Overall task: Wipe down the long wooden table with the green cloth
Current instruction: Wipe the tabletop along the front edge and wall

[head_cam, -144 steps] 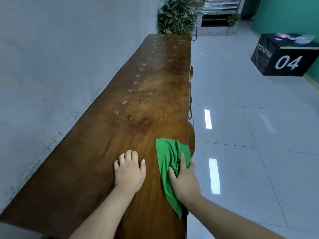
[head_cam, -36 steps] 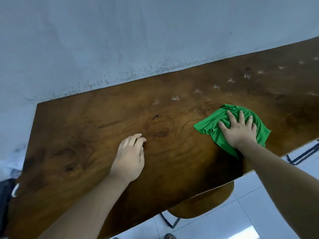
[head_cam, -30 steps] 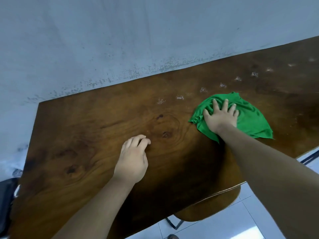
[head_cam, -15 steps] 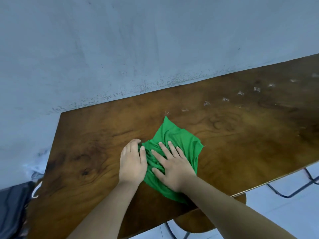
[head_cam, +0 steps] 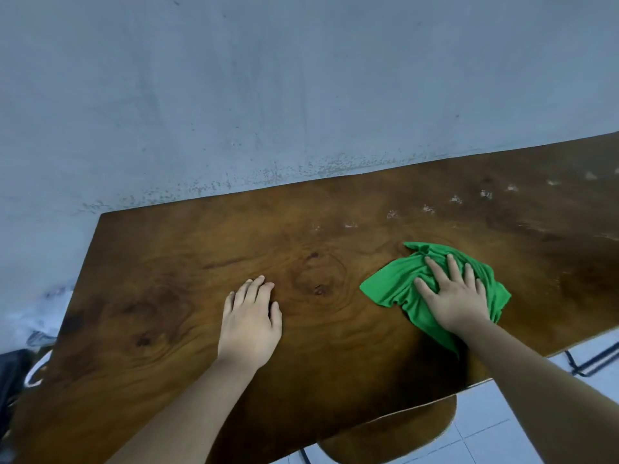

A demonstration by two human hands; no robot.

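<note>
The table (head_cam: 167, 262) stands against the wall (head_cam: 268, 95), which runs along its far edge. On the table, the left hand (head_cam: 249, 326) lies flat near the middle; to its right, apart from it, the cloth (head_cam: 388, 286) lies under the right hand (head_cam: 452, 296), towards the table's near edge. A stool (head_cam: 395, 433) sits below that edge.

Background around the work area

A blue-grey wall (head_cam: 268, 88), speckled along its lower edge, fills the upper frame. White floor tiles (head_cam: 502, 440) are seen at the lower right, with a round wooden stool seat (head_cam: 395, 437) and dark metal legs (head_cam: 593, 363). A dark object (head_cam: 11, 380) is glimpsed at the lower left edge.
</note>
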